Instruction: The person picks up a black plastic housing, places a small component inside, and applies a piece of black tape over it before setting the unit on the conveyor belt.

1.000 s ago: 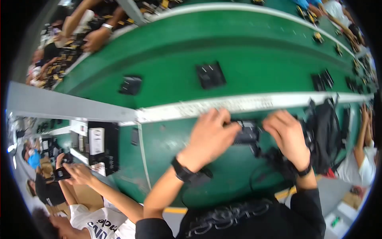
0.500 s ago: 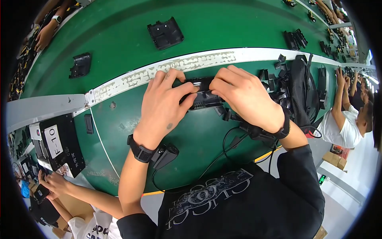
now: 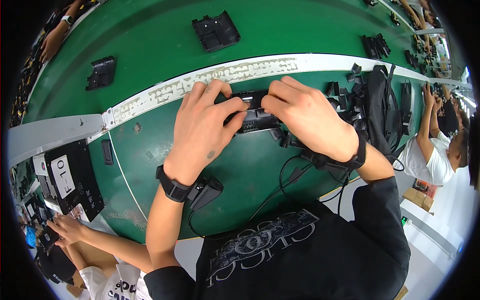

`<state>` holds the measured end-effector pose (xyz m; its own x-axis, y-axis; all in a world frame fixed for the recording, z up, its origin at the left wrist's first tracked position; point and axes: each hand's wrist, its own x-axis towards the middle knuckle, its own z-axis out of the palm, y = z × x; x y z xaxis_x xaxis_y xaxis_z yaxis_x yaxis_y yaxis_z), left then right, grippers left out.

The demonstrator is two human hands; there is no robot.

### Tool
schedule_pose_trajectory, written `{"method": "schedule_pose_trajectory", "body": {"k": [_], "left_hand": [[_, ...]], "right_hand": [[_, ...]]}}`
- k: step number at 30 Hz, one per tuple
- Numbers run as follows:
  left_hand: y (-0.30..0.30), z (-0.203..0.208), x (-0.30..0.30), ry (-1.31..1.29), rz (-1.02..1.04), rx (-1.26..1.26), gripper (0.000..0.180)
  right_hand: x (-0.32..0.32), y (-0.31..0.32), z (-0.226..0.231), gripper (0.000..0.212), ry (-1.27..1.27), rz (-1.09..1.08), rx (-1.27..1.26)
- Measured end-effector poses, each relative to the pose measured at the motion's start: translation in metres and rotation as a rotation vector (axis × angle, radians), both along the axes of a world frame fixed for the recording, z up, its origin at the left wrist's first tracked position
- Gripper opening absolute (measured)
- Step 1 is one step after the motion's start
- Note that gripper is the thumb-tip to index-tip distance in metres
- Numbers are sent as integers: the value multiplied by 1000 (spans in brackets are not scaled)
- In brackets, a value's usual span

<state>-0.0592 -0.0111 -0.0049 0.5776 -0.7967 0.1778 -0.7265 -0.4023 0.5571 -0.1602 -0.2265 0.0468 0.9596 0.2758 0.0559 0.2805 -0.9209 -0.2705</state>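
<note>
A black plastic housing (image 3: 257,124) with a slotted face sits between my two hands, just on the near side of the white rail. My left hand (image 3: 202,122) grips its left end, thumb and index finger pinched close together along the edge. From the other side, my right hand (image 3: 307,115) has its fingers curled over the right end. The fingers hide both ends of the housing, so any small part inside it cannot be made out. Each wrist wears a black strap; a black device (image 3: 206,192) hangs beside the left one.
Beyond the white rail (image 3: 240,72), black plastic shells (image 3: 216,32) lie on a green belt. Small black pieces (image 3: 355,90) and a black mesh bag (image 3: 381,107) crowd the right. Black cables (image 3: 280,189) cross the near table. Co-workers' hands (image 3: 70,230) appear at left and right.
Both hands stay on the housing with only small finger shifts. The view has tilted slightly, and the shells on the belt sit a little farther right against the rail.
</note>
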Motion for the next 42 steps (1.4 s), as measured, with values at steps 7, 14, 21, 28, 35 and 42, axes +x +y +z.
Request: {"method": "schedule_pose_trajectory", "body": {"k": [7,14,21,28,35,42], "left_hand": [[-1,-2,-3,-31,8,-21,12],[-2,-1,-4,-29,11,-25,12],[-5,-2,-2,-34,-16,-24,13],[-7,0,-8,7,-6,-33,13],[-4,6,-11,-17,49,-95,31],[8,3,15,8,163,-62,46]], "right_hand": [[0,-2,-4,15,57,44,52],[-2,6,-5,13,64,13,1],[0,7,-17,12,-27,-43,-11],[4,6,-15,9,20,-71,-54],[2,-23,-12,11,-52,-195,100],[21,-113,-22,20,-569,-542,5]]}}
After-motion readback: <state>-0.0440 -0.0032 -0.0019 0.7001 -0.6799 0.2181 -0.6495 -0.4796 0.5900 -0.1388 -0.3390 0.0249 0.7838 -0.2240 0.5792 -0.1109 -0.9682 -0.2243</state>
